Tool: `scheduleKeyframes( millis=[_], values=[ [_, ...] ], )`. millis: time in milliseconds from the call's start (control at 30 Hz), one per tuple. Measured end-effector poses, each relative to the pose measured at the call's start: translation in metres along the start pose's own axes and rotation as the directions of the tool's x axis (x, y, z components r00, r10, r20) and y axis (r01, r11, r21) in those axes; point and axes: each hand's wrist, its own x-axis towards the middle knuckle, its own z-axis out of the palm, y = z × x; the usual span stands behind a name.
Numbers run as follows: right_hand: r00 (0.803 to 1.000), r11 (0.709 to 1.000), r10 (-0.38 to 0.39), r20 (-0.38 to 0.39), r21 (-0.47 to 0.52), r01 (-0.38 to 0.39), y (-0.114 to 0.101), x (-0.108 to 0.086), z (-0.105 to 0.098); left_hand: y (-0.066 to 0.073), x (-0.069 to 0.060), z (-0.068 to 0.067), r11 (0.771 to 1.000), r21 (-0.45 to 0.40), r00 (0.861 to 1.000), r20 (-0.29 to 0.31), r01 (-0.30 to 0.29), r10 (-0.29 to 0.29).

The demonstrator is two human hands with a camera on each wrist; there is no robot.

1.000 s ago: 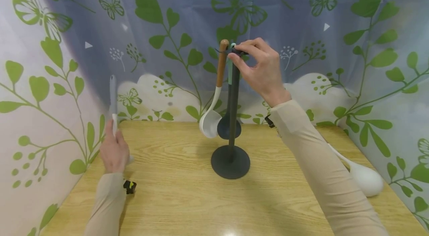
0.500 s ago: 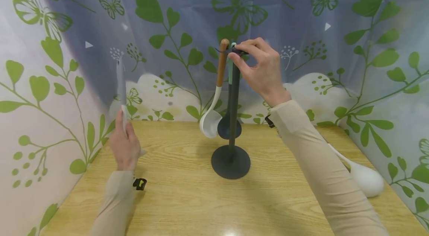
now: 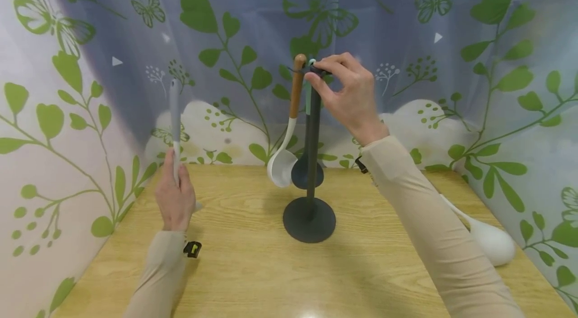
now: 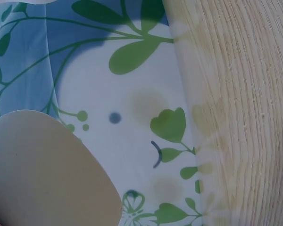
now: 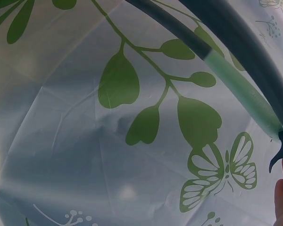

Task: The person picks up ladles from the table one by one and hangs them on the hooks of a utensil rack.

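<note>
Wooden table (image 3: 244,278), grey-handled white utensil (image 3: 175,130)

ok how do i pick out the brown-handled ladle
On the wooden table is a dark stand. In the head view, the ladle hangs at its left. It alone pairs a white bowl with a brown handle; its dark neighbour has a green handle.

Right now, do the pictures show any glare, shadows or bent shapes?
Head view: a bright glare spot on the table at the bottom edge, soft shadow right of the stand; right wrist view: the dark pole looks bowed, though straight in the head view; left wrist view: no bright glare spot.
</note>
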Motion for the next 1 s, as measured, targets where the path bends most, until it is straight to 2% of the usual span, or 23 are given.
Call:
scheduleKeyframes(
  millis=[167, 367, 733, 867, 1000],
  values=[
    [0.999, 1.000, -0.026, -0.018, -0.007, 0.026, 0.000, 0.002, 0.000, 0.005, 0.002, 0.003, 1.000, -0.010, 1.000, 0.003, -0.028, 0.028],
    [1.000, 1.000, -0.025, -0.006, -0.009, 0.025, -0.002, 0.003, 0.001, 0.010, 0.004, 0.006, 0.997, -0.041, 0.998, -0.035, -0.061, 0.059],
    [1.000, 1.000, -0.016, -0.007, -0.021, 0.016, -0.002, 0.003, 0.003, 0.024, 0.007, 0.009, 0.995, -0.101, 0.999, -0.041, -0.027, 0.023],
    [1.000, 1.000, -0.001, 0.001, -0.022, 0.001, -0.003, 0.001, 0.003, 0.028, 0.007, 0.011, 0.993, -0.103, 0.997, -0.060, -0.052, 0.046],
    [1.000, 1.000, 0.011, -0.002, -0.017, -0.011, -0.003, -0.001, 0.004, 0.033, 0.005, 0.013, 0.990, -0.113, 0.996, -0.048, -0.086, 0.081]
  ],
)
